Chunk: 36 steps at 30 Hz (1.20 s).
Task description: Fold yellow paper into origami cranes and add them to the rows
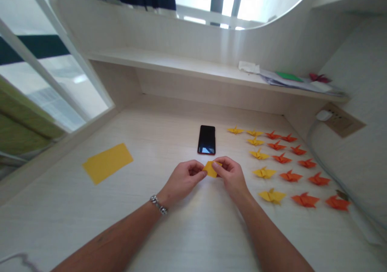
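A small folded piece of yellow paper is held between both hands just above the desk. My left hand, with a metal bracelet on the wrist, pinches its left edge. My right hand pinches its right edge with curled fingers. A black phone lies flat just beyond the hands.
Rows of folded yellow cranes and orange cranes lie to the right. A stack of yellow paper sheets sits at left. A shelf at the back carries papers. A wall socket with a cable is at right.
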{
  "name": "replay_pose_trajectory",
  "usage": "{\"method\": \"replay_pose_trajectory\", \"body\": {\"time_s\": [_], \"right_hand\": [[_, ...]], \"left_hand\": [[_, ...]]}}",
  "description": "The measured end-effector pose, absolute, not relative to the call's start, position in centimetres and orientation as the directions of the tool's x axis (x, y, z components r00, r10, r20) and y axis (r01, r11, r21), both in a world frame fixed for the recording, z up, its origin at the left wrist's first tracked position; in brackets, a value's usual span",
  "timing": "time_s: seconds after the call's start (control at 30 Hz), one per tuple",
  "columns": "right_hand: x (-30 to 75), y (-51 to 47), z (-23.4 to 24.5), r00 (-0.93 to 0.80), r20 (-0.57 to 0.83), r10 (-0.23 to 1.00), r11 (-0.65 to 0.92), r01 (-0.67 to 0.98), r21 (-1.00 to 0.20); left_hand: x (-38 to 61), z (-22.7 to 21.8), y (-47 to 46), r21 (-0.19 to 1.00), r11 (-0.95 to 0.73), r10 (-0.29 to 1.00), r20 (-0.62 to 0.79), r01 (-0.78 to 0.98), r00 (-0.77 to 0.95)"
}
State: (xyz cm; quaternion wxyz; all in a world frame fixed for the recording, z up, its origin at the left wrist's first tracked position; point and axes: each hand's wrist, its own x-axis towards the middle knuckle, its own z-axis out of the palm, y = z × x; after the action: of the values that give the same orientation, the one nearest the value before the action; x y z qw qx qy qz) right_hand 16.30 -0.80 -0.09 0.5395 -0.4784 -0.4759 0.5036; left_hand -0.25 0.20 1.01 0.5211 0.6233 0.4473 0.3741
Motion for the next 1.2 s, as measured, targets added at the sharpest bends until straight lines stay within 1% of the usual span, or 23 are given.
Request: {"method": "replay_pose_trajectory", "body": {"time_s": [0.1,0.17,0.23,0.27,0.33,0.43,0.53,0.77,0.93,1.07,1.2], "right_hand": [[16.7,-0.8,0.3,0.047,0.136,0.990,0.132,0.070,-0.989],[16.8,-0.9,0.5,0.042,0.191,0.981,0.179,0.202,-0.963],[16.7,-1.1,0.7,0.049,0.227,0.973,0.205,0.281,-0.938],[16.6,-1.2,0.7,0.054,0.233,0.971,0.209,0.287,-0.935],[16.3,-1.4,0.9,0.046,0.229,0.972,0.212,0.242,-0.947],[16.1,-1.6,1.1,0.010,0.248,0.969,0.243,0.168,-0.955],[16.0,-1.6,1.3,0.004,0.270,0.963,0.266,0.168,-0.949],[16.2,-1.4,1.1,0.021,0.265,0.964,0.260,0.142,-0.955],[16.2,-1.2,0.9,0.015,0.237,0.972,0.233,0.115,-0.966],[15.9,-1.3,0.7,0.018,0.242,0.970,0.237,0.141,-0.961],[15.4,-1.7,0.6,0.075,0.272,0.959,0.251,0.211,-0.945]], "left_hand": [[-0.5,1.3,0.5,0.979,-0.100,0.978,0.065,0.176,0.198],[-0.5,1.4,0.5,0.993,-0.062,0.985,0.044,0.105,0.167],[-0.5,1.4,0.4,1.000,-0.002,0.983,0.002,0.002,0.186],[-0.5,1.3,0.3,0.999,0.024,0.981,-0.016,-0.037,0.193],[-0.4,1.3,0.1,0.996,0.042,0.981,-0.027,-0.076,0.191],[-0.3,1.3,0.0,0.996,-0.024,0.982,0.039,-0.082,0.187],[-0.3,1.4,0.0,0.993,-0.078,0.976,0.094,-0.088,0.197],[-0.3,1.6,-0.1,0.991,-0.101,0.965,0.120,-0.092,0.234],[-0.2,1.6,-0.3,0.991,-0.112,0.964,0.127,-0.076,0.235],[-0.2,1.5,-0.4,0.991,-0.130,0.969,0.131,-0.017,0.210],[0.0,1.5,-0.5,0.989,-0.149,0.968,0.142,0.015,0.207]]}}
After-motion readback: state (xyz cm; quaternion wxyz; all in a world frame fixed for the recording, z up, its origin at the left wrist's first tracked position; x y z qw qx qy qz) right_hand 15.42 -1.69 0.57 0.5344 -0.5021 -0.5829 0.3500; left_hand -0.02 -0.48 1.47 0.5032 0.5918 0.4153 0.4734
